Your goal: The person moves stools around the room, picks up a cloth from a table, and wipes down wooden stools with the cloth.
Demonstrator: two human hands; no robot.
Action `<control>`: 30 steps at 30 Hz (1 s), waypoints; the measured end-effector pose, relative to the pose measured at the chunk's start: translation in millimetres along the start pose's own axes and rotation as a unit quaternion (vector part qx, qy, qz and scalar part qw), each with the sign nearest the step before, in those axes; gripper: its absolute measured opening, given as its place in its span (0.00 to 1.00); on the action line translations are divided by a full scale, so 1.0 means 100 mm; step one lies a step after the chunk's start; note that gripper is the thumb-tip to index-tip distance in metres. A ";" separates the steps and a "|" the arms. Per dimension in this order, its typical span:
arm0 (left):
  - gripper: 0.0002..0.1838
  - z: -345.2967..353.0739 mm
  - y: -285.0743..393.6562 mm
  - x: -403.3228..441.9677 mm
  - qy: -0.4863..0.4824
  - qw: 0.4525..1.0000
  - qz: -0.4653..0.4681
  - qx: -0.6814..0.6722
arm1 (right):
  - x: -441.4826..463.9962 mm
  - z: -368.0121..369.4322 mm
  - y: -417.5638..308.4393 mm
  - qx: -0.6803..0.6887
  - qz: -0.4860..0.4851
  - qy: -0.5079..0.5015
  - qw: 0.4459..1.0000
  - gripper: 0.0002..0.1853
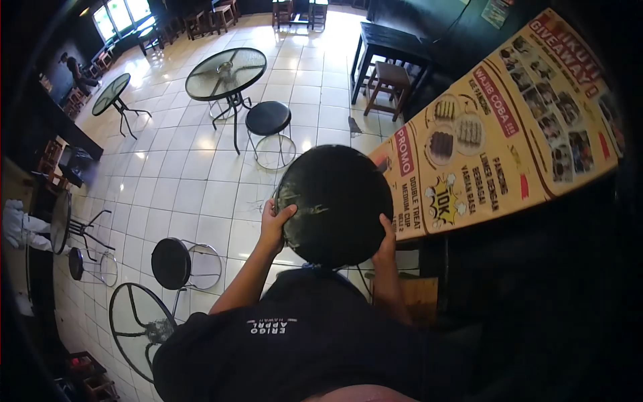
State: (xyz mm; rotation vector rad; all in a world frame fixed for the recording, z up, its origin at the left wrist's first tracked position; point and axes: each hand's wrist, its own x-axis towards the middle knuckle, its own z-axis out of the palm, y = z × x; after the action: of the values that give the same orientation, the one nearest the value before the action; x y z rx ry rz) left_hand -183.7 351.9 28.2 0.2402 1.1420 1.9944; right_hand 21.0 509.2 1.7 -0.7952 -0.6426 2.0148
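A round stool with a black seat (338,208) is held up before my chest, its seat facing me. Pale scuff marks run across the left part of the seat. My left hand (272,226) grips the left edge, thumb on the face. On the opposite edge my right hand (386,239) is closed, its thumb also on the face. The fingers behind the rim are hidden. Most of the stool's frame is out of sight behind the seat.
A banner-covered table (495,134) stands close on the right. Glass-topped tables (226,72) and black stools (268,119) stand on the white tiled floor (194,194). A dark square table (392,43) and a wooden stool (392,77) are behind. A person (77,72) is far left.
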 end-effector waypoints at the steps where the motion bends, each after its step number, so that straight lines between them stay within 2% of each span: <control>1: 0.23 0.05 0.00 0.19 0.011 1.000 0.006 0.001 | 0.18 0.12 -0.12 0.019 0.043 -0.016 0.999 0.26; 2: 0.22 0.12 0.02 0.41 0.019 1.000 0.018 -0.001 | 0.39 0.24 -0.23 0.037 0.081 -0.039 0.995 0.26; 7: 0.22 0.42 0.29 1.29 0.043 0.998 0.042 0.015 | 1.45 0.79 -0.46 -0.002 0.085 -0.069 0.994 0.25; 12: 0.25 0.66 0.52 2.40 0.033 0.998 0.049 0.004 | 2.72 1.30 -0.53 -0.031 0.044 -0.090 0.994 0.25; 14: 0.27 0.69 0.60 2.94 0.019 0.997 0.068 0.000 | 3.27 1.49 -0.53 0.009 0.046 -0.118 0.992 0.25; 16: 0.29 0.76 0.67 3.39 0.018 0.999 0.050 0.007 | 3.73 1.58 -0.55 0.020 0.076 -0.109 0.991 0.25; 19: 0.27 0.98 0.86 4.25 -0.015 0.998 0.057 -0.003 | 4.35 1.97 -0.74 -0.003 0.039 -0.087 0.995 0.25; 20: 0.26 1.06 0.91 4.48 -0.019 0.999 0.034 -0.004 | 4.48 2.02 -0.80 -0.014 0.038 -0.078 0.996 0.26; 22: 0.26 1.27 0.97 5.00 -0.048 0.998 0.045 0.012 | 4.92 2.18 -0.94 0.023 0.011 -0.081 0.996 0.27; 25: 0.27 1.54 0.97 5.70 -0.070 0.997 0.010 0.016 | 5.43 2.28 -1.14 0.014 -0.018 -0.061 0.998 0.27; 28: 0.28 1.79 0.96 6.41 -0.069 0.997 0.011 0.028 | 6.19 2.42 -1.28 0.045 -0.009 -0.083 0.995 0.27; 30: 0.28 1.89 0.91 6.89 -0.060 0.998 0.012 0.025 | 6.80 2.40 -1.32 0.017 0.013 -0.079 0.997 0.27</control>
State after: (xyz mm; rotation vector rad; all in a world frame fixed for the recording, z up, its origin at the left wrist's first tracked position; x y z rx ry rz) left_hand -588.9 946.9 61.0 0.3956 1.1175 1.9469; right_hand -380.3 1120.8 52.5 -0.6325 -0.6886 2.1215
